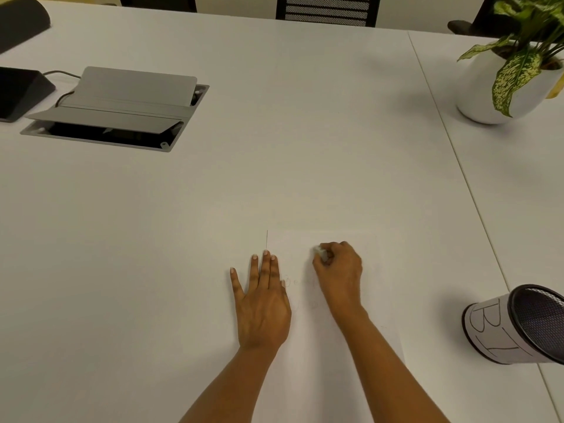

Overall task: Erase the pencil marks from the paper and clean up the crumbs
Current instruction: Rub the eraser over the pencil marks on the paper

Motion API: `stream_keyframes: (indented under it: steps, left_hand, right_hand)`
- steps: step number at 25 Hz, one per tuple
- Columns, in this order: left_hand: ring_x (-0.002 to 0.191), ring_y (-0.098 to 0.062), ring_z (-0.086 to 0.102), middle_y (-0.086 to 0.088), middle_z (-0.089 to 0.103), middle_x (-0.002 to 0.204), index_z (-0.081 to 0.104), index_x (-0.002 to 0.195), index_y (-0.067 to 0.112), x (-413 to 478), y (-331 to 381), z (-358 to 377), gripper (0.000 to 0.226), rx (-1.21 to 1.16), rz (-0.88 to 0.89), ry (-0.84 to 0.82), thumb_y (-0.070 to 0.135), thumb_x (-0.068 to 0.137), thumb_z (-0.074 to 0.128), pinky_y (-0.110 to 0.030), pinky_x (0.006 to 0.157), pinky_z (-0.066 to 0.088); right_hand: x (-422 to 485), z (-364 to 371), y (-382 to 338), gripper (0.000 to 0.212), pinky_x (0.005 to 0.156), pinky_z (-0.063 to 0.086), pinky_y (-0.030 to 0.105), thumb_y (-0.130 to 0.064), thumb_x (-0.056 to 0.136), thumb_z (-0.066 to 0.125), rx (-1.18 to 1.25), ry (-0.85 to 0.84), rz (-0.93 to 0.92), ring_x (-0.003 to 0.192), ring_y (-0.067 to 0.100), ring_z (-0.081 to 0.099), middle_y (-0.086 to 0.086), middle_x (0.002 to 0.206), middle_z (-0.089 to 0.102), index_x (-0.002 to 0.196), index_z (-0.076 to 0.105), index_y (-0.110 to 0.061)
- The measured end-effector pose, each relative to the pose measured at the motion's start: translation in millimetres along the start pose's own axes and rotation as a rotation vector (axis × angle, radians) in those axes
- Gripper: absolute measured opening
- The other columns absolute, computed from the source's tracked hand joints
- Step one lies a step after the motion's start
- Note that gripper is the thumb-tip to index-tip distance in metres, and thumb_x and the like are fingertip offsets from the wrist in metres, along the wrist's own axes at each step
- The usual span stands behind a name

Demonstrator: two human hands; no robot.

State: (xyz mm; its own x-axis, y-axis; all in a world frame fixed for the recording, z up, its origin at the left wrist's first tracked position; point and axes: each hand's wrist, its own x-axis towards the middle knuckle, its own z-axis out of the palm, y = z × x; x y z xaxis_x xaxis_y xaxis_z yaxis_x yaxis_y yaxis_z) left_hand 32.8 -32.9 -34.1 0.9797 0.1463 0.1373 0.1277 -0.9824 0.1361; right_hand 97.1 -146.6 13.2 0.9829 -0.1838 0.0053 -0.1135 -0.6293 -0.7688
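Note:
A white sheet of paper (375, 300) lies on the white table near the front edge, hard to tell apart from the tabletop. Faint pencil marks (297, 282) show on it between my hands. My left hand (262, 300) rests flat with straight fingers on the paper's left edge. My right hand (338, 267) has its fingers curled round a small white eraser (319, 251), which touches the upper part of the paper. I cannot make out any crumbs.
A black mesh bin (518, 325) with a paper label lies tilted at the right edge. A potted plant (500, 80) in a white pot stands at the back right. An open grey cable hatch (122, 108) and black devices (21, 93) sit at the back left.

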Motion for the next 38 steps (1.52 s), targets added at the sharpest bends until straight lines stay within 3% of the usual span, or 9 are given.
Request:
stream_keyframes:
  steps: [3,7,12,17,22,25,28,33,38]
  left_hand:
    - [0.129,-0.029,0.042,-0.012,0.048,0.138,0.045,0.132,0.004,-1,0,-1,0.053,-0.006,-0.004,-0.011,0.029,0.094,0.017,-0.054,0.109,0.006]
    - [0.128,-0.030,0.043,-0.014,0.049,0.136,0.048,0.131,0.004,1,0,0,0.057,0.013,0.011,-0.050,0.032,0.087,0.025,-0.055,0.109,0.007]
    - [0.127,-0.031,0.044,-0.014,0.049,0.136,0.047,0.131,0.004,2,-1,0,0.061,-0.019,-0.013,-0.073,0.033,0.096,0.007,-0.054,0.109,0.006]
    - [0.127,-0.031,0.045,-0.014,0.051,0.135,0.049,0.130,0.004,2,0,0,0.055,-0.004,-0.008,-0.045,0.033,0.093,0.019,-0.054,0.108,0.006]
    - [0.129,-0.030,0.041,-0.014,0.048,0.137,0.049,0.130,0.004,0,-1,1,0.062,0.034,0.028,-0.060,0.038,0.081,0.032,-0.056,0.109,0.005]
    - [0.129,-0.030,0.042,-0.014,0.049,0.136,0.049,0.130,0.004,1,-2,1,0.063,0.045,0.026,-0.066,0.040,0.081,0.032,-0.055,0.109,0.004]
    - [0.129,-0.030,0.043,-0.012,0.049,0.136,0.048,0.130,0.004,0,0,0,0.054,0.012,0.007,-0.038,0.032,0.090,0.024,-0.055,0.108,0.006]
    - [0.130,-0.030,0.041,-0.012,0.048,0.138,0.046,0.132,0.004,-1,0,-2,0.063,-0.013,-0.010,-0.032,0.030,0.097,0.001,-0.056,0.109,0.006]
    - [0.129,-0.029,0.043,-0.013,0.049,0.136,0.047,0.131,0.004,0,0,1,0.053,-0.006,0.003,-0.015,0.028,0.091,0.022,-0.055,0.108,0.008]
  right_hand:
    - [4,-1,-3,0.016,0.074,0.040,0.020,-0.009,0.086,0.055,-0.012,0.017,0.021,0.081,0.015,0.054,0.012,0.096,0.061,0.097,0.064,-0.001]
    - [-24,20,-10,0.022,0.067,0.032,0.003,-0.014,0.087,0.055,-0.050,-0.164,-0.147,0.082,0.008,0.049,0.007,0.099,0.062,0.107,0.062,-0.007]
    - [-7,23,-14,0.022,0.073,0.031,0.008,-0.008,0.089,0.052,-0.092,-0.171,-0.177,0.091,0.016,0.055,0.011,0.104,0.061,0.108,0.061,-0.003]
    - [15,25,-23,0.020,0.075,0.033,0.013,-0.006,0.090,0.049,-0.114,-0.156,-0.174,0.094,0.023,0.057,0.016,0.104,0.061,0.103,0.062,0.001]
    - [-25,28,-18,0.020,0.070,0.032,0.010,-0.011,0.090,0.049,-0.089,-0.210,-0.209,0.085,0.013,0.053,0.010,0.099,0.061,0.101,0.063,-0.003]
    - [-26,30,-21,0.021,0.075,0.033,0.012,-0.012,0.089,0.051,-0.057,-0.184,-0.165,0.087,0.012,0.051,0.009,0.103,0.061,0.107,0.061,-0.005]
    - [-11,16,-14,0.021,0.079,0.035,0.015,-0.007,0.087,0.054,-0.030,-0.107,-0.071,0.095,0.020,0.057,0.012,0.105,0.061,0.105,0.061,-0.003]
    - [13,-19,12,0.014,0.073,0.042,0.024,-0.009,0.085,0.057,-0.024,0.063,0.107,0.081,0.018,0.056,0.015,0.098,0.064,0.095,0.064,-0.001]
    - [-28,12,-7,0.013,0.072,0.040,0.019,-0.009,0.083,0.059,0.026,-0.066,-0.004,0.080,0.016,0.057,0.010,0.092,0.064,0.094,0.065,-0.004]
